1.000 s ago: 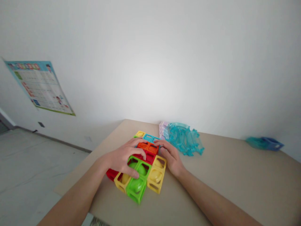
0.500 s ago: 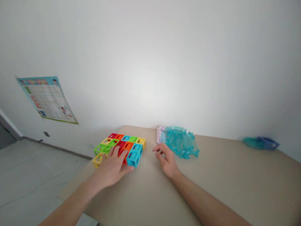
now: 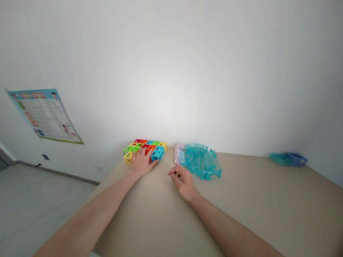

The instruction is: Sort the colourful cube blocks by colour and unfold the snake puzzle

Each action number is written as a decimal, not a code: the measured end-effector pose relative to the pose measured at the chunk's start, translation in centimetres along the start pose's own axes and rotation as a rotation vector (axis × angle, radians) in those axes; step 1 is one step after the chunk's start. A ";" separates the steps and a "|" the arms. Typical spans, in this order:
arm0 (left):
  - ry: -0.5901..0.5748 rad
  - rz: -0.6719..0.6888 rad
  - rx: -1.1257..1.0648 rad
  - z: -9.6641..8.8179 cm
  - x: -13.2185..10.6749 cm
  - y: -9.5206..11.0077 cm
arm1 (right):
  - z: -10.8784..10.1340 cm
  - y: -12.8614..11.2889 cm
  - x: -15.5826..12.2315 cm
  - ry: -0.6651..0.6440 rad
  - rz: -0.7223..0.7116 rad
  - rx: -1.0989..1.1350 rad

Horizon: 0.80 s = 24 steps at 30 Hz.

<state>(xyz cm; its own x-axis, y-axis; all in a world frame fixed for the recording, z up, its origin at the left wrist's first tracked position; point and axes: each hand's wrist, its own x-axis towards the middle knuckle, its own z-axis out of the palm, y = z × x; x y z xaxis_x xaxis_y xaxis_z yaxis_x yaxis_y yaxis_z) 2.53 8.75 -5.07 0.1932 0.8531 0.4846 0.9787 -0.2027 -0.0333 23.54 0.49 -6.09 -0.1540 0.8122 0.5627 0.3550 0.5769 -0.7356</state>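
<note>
Hollow cube blocks (image 3: 157, 153) in red, orange, blue, green and yellow lie packed in rows at the table's back left, close to the wall. My left hand (image 3: 140, 163) rests against the front of these rows, fingers spread over the nearest blocks and thumb by the blue one. It covers part of the front row. To the right, my right hand (image 3: 183, 182) lies near the table top with its fingers loosely curled and the thumb apart, nothing visible in it. Just beyond it is a pile of translucent teal track-like pieces (image 3: 202, 162).
A pale purple patterned box (image 3: 179, 153) stands at the left of the teal pile. Farther right on the table (image 3: 257, 203) sit a blue bin (image 3: 296, 159) and another teal piece (image 3: 280, 159). The wall borders the table's back, and a poster (image 3: 46, 116) hangs at left.
My left hand and the rows of blocks have moved away from me, towards the wall. The right hand has barely moved; the view has shifted slightly.
</note>
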 end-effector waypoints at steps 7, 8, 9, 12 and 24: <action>0.071 0.004 -0.029 0.2 1.3 0.8 | 0.0 -0.2 0.1 -0.002 0.011 -0.036; 0.112 0.012 -0.036 0.1 0.9 1.0 | 0.0 -0.2 0.1 0.002 0.008 -0.039; 0.154 0.013 -0.053 0.0 0.4 1.4 | 0.0 -0.2 0.1 0.007 0.005 -0.043; 0.208 0.030 -0.213 0.0 -1.1 3.7 | 0.0 -0.3 0.0 0.030 0.000 -0.059; 0.028 0.037 -0.853 0.3 -1.4 12.0 | -3.3 -0.9 -2.8 0.100 -0.155 -0.218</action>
<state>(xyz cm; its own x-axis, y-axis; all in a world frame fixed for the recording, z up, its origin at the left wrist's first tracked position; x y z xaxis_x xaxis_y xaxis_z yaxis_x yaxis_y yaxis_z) 14.01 5.30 -6.42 0.2114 0.8291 0.5176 0.5821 -0.5322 0.6147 26.69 -2.61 -5.71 -0.1347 0.6968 0.7045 0.5261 0.6528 -0.5451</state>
